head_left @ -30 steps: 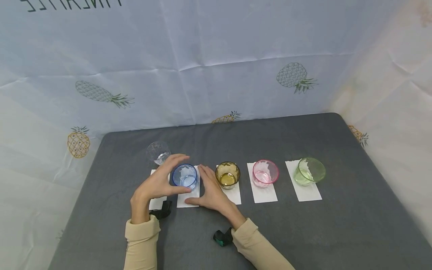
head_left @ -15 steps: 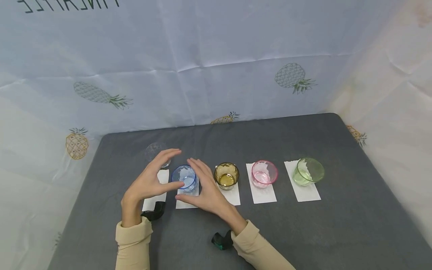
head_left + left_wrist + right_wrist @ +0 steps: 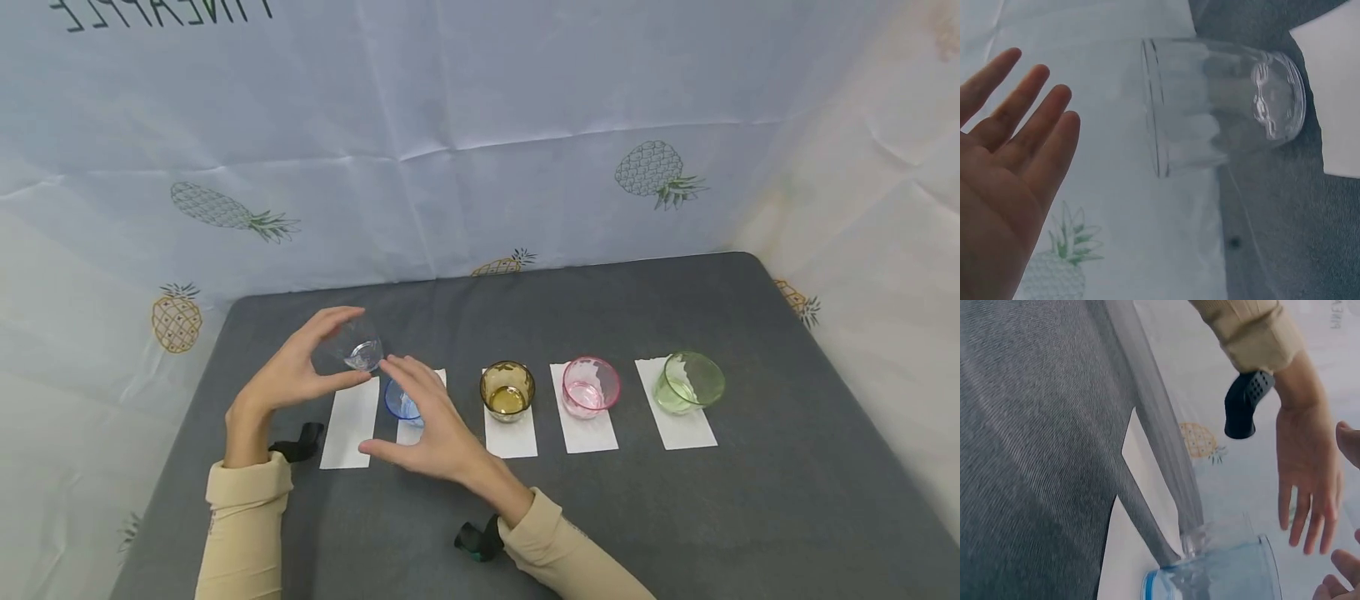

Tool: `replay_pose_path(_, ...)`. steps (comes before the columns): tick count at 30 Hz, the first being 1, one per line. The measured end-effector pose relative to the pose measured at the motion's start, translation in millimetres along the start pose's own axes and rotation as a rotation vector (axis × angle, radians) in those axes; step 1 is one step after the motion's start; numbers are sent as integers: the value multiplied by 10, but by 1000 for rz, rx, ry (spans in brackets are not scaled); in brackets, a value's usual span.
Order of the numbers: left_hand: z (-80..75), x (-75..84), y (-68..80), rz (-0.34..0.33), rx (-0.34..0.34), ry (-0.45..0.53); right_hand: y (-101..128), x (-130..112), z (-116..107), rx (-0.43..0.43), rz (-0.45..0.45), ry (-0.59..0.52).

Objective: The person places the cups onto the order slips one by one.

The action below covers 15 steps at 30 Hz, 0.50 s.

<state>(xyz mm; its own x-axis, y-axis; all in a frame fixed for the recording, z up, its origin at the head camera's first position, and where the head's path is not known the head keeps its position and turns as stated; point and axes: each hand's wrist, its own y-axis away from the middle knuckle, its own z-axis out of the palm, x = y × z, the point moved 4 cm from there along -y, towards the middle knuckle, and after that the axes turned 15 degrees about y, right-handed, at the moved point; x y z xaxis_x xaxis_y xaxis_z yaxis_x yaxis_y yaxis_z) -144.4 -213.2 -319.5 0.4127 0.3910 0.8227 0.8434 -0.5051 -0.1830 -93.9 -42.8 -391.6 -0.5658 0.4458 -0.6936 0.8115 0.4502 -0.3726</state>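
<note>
spread across the lower half of the head view, a grey table (image 3: 675, 517) carrying a row of white paper slips, one per tumbler, so each glass marks its own place: green glass (image 3: 687, 381) at far right, then pink glass (image 3: 590, 386), amber glass (image 3: 507, 389), blue glass (image 3: 403, 402). leftmost slip (image 3: 348, 422) bare. just above it, left of centre, the clear glass (image 3: 354, 346) standing on the cloth. cupped behind that glass, the left hand (image 3: 296, 372), fingers straight and apart, probably not touching yet. lower, hovering over the blue glass, the right hand (image 3: 431, 425), relaxed, holding nothing.
</note>
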Motion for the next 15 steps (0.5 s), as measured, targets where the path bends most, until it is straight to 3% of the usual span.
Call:
replay_pose_path(5, -90, -159, -30, -47, -21, -7, -32, -89, 68, -9, -48, 5)
replay_pose_path(13, -163, -700, -10, -149, -21, 3, -32, -173, 204, -7, -120, 31)
replay_pose_path(15, -147, -643, -20, -163, -24, 0, -24, -199, 244, -5, -138, 38)
